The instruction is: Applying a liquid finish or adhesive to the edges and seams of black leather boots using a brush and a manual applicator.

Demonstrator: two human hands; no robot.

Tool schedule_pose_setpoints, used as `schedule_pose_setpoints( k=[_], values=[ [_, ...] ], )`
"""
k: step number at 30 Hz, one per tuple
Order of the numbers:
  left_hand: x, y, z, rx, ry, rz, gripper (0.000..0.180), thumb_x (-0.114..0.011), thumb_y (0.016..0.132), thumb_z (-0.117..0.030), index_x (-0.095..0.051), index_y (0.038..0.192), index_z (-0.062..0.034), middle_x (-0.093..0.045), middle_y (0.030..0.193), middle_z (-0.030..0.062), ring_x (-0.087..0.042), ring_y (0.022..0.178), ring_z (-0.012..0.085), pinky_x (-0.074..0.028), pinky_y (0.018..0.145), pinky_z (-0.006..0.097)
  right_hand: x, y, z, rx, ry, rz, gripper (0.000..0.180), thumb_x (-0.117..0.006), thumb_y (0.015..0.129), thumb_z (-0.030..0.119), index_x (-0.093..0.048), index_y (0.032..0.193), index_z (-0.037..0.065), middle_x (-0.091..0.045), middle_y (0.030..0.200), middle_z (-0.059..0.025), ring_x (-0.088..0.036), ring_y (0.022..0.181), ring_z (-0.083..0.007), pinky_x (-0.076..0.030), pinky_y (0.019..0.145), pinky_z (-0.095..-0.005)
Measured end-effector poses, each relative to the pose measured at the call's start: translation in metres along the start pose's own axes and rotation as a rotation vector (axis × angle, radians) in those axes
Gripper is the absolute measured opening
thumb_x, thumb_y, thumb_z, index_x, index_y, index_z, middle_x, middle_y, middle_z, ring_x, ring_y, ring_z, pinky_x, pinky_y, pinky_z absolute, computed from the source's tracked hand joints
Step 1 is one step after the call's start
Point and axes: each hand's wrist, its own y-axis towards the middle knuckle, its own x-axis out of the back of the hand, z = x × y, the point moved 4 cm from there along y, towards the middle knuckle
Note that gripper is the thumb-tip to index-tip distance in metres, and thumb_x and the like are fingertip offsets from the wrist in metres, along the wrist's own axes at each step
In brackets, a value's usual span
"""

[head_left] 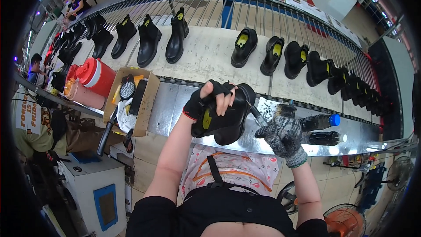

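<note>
My left hand (215, 98), in a black fingerless glove, grips a black ankle boot (232, 120) with a yellow-green lining. The boot is tilted on its side above the metal ledge. In a grey knitted glove, my right hand (283, 134) is closed around a slim brush-like tool (258, 116). Its dark tip meets the boot near the sole edge. To the right of that glove lie a bottle with a blue cap (322, 122) and a second dark bottle (324, 138). A black-stained patch (285, 109) marks the ledge beyond my right hand.
Beyond the ledge runs a conveyor belt (210, 48) with several black boots (149, 41) and low shoes (244, 47). At left stand a cardboard box (147, 101) with a hairbrush (127, 88) and a red jug (97, 77). Other people (79, 4) are at the far left.
</note>
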Motion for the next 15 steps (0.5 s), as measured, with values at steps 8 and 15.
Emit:
schedule_pose_setpoints(
  k=[8, 15],
  values=[
    [0.054, -0.023, 0.009, -0.096, -0.230, -0.251, 0.079, -0.014, 0.095, -0.057, -0.049, 0.045, -0.0077, -0.048, 0.049, 0.0076, -0.044, 0.074, 0.0209, -0.024, 0.101, 0.033, -0.079, -0.002, -0.004, -0.091, 0.477, -0.037, 0.011, -0.062, 0.079, 0.028, -0.063, 0.072, 0.020, -0.053, 0.072, 0.0000, -0.054, 0.067, -0.0186, -0.041, 0.061, -0.0350],
    [0.101, -0.038, 0.022, -0.097, -0.353, -0.432, 0.080, -0.016, 0.095, -0.058, -0.050, 0.047, -0.0047, -0.046, 0.050, 0.0092, -0.045, 0.072, 0.0219, -0.031, 0.093, 0.031, -0.114, -0.009, -0.012, -0.175, 0.796, -0.027, 0.015, -0.059, 0.083, 0.025, -0.063, 0.073, 0.014, -0.057, 0.070, -0.0027, -0.055, 0.064, -0.0217, -0.042, 0.062, -0.0348]
  ],
)
